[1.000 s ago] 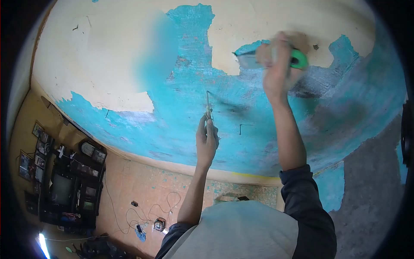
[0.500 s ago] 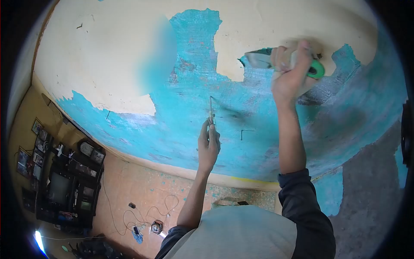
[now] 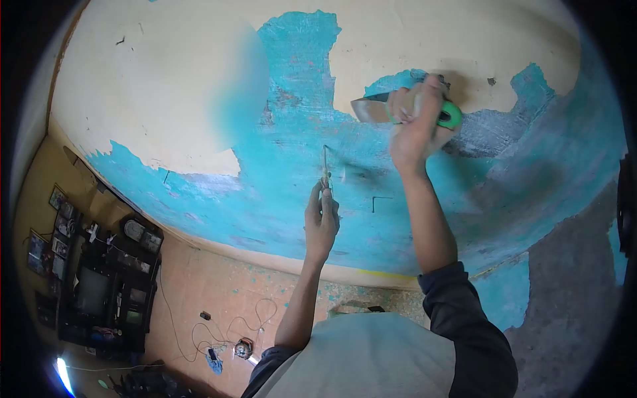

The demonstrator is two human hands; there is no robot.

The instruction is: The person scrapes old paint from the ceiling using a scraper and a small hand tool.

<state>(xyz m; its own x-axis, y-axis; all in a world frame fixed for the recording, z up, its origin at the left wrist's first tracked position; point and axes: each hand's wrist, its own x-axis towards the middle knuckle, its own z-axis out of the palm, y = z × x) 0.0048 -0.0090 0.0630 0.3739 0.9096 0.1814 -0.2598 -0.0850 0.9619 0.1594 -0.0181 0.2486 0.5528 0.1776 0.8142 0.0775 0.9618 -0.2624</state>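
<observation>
My right hand is wrapped round a putty knife, its green handle end showing past the palm. The broad blade points left, lying over the ragged lower edge of the cream paint. Around it the wall shows turquoise where the cream coat is gone. Lower and to the left, my left hand has its fingers closed on a thin rod that reaches up towards the turquoise surface; whether the rod is fixed in the wall I cannot tell.
An L-shaped hook sticks out of the wall. Paint flakes are scattered over the floor, with a loose cable and a small round metal object. A dark cabinet with a television stands at the left.
My right hand and the putty knife have moved left and slightly down. A new turquoise patch shows above the blade where cream paint was. My left hand has stayed put.
</observation>
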